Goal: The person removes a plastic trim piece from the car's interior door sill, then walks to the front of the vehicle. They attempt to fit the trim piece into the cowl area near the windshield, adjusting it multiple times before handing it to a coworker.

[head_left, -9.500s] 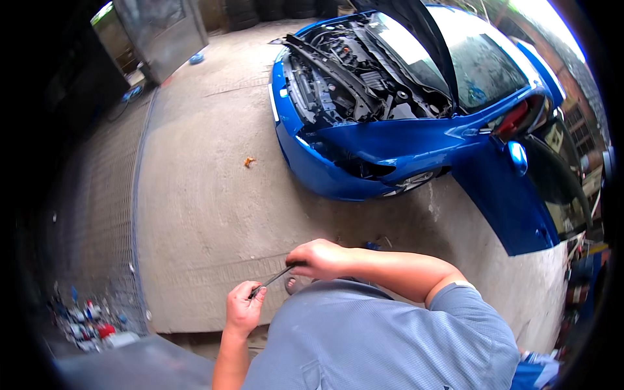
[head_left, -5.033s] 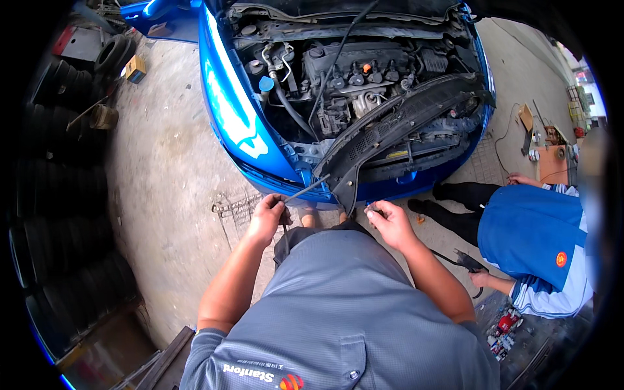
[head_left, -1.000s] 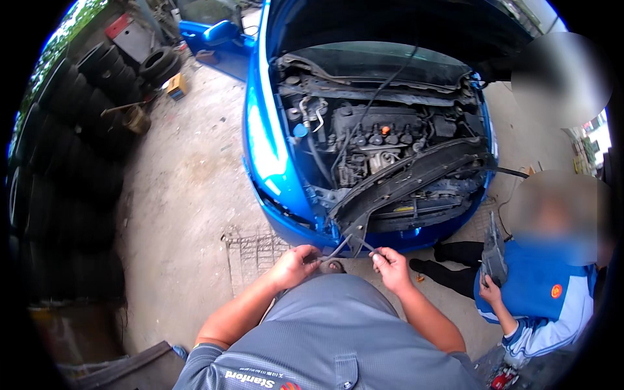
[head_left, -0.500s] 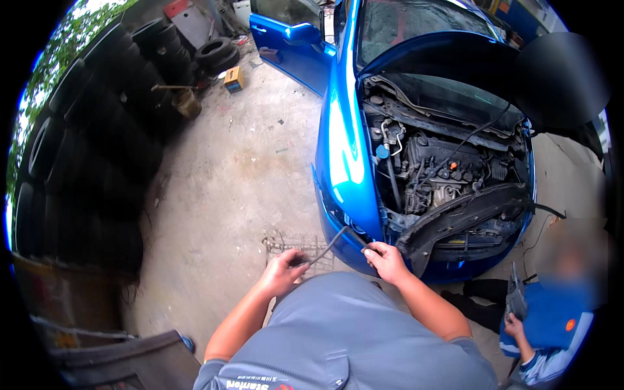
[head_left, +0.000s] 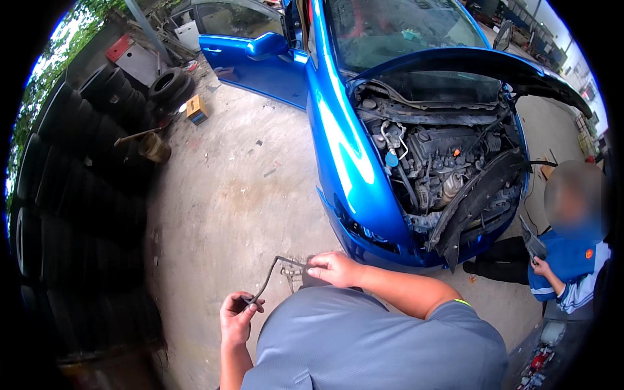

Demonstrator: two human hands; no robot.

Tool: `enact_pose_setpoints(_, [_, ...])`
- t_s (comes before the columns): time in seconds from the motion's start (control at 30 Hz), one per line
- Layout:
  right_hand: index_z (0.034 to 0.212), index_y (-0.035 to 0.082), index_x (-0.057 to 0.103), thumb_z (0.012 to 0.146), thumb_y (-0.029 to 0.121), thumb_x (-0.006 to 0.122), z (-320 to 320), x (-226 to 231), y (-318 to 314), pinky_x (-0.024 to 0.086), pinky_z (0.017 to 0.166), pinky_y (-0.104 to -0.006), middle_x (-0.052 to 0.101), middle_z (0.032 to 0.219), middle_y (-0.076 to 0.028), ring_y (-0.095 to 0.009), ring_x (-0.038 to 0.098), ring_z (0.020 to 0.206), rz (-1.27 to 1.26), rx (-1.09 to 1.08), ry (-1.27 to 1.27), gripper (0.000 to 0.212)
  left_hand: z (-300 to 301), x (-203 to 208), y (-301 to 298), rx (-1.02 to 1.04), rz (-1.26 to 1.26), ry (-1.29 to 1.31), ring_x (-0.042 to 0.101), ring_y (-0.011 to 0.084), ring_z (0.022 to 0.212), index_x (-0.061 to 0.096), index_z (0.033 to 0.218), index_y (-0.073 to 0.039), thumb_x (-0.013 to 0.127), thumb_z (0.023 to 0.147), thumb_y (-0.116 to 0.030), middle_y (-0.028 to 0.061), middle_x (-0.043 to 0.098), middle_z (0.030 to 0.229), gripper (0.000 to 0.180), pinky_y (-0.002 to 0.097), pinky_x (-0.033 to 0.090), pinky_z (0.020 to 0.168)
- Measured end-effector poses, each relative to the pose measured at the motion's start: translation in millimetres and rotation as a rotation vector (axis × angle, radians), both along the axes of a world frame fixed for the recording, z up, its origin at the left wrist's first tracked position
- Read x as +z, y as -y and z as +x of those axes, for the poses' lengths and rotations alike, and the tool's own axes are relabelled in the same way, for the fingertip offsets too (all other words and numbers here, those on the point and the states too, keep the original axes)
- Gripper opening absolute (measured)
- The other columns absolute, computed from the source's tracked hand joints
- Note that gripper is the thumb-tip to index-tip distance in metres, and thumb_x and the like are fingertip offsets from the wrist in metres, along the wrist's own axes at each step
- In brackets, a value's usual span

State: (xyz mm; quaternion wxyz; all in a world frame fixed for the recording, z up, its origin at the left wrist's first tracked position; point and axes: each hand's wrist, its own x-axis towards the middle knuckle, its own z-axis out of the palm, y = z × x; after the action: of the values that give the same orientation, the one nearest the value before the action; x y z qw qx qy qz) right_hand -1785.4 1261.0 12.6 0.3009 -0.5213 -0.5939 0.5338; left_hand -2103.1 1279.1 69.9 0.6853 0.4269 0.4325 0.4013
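Note:
My two hands hold a thin black bent hose between them, in front of my body and over the concrete floor. My left hand pinches its lower left end with curled fingers. The other end sits in the closed fingers of my right hand, just left of the blue car's front corner. From there the hose runs left, then bends down to my left hand. Exactly what kind of hose it is cannot be made out.
The car's hood stands raised over the engine, with a curved black panel lying across the front. At right, a co-worker holds a dark part. Stacked tires line the left; a metal grate lies below my hands.
Both hands have moved left with the hose, away from the car's front corner, and my left hand is lower. The view has shifted; the co-worker still holds the dark part.

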Motion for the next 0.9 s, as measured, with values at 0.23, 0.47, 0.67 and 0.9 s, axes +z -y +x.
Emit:
enact_pose_setpoints(0.23, [0.112,-0.002,0.068,0.096,0.024,0.064,-8.0,-32.3,-146.6,0.052,0.081,-0.0358,0.07,0.103,-0.016,-0.028,0.068,0.093,0.109,0.047,-0.103,0.031,-10.1,-22.2,-148.1,0.127,0.23,-0.249,0.066,0.0181,0.07,0.06,0.099,0.002,0.071,0.092,-0.01,0.0121,0.068,0.081,0.018,0.0342,0.057,0.073])
enact_pose_setpoints(0.47, [0.108,0.0,0.068,0.095,0.024,0.065,25.6,-56.7,-378.1,0.053,0.077,-0.0367,0.069,0.098,-0.016,-0.032,0.067,0.088,0.384,0.002,-0.011,0.028,-0.3,-93.1,-362.8,0.169,0.35,-0.314,0.061,0.0165,0.063,0.058,0.092,0.0,0.062,0.098,-0.013,0.0077,0.062,0.073,0.015,0.0343,0.054,0.072])
enact_pose_setpoints(0.67, [0.104,0.0,0.069,0.092,0.025,0.068,50.0,-46.8,-532.6,0.052,0.074,-0.0388,0.068,0.095,-0.016,-0.033,0.067,0.084,0.351,0.005,0.055,0.027,13.9,-108.7,-508.2,0.149,0.368,-0.172,0.059,0.0146,0.065,0.058,0.091,0.0,0.062,0.098,-0.018,0.01,0.063,0.077,0.021,0.0293,0.049,0.062])
enact_pose_setpoints(0.9, [0.101,0.003,0.07,0.089,0.022,0.069,36.2,-83.8,-696.9,0.051,0.079,-0.0395,0.07,0.094,-0.016,-0.032,0.065,0.088,0.219,-0.176,0.049,0.023,3.7,-116.7,-726.3,-0.025,0.288,-0.096,0.059,0.0155,0.068,0.056,0.095,0.0,0.063,0.098,-0.018,0.0107,0.063,0.081,0.02,0.0287,0.049,0.066])
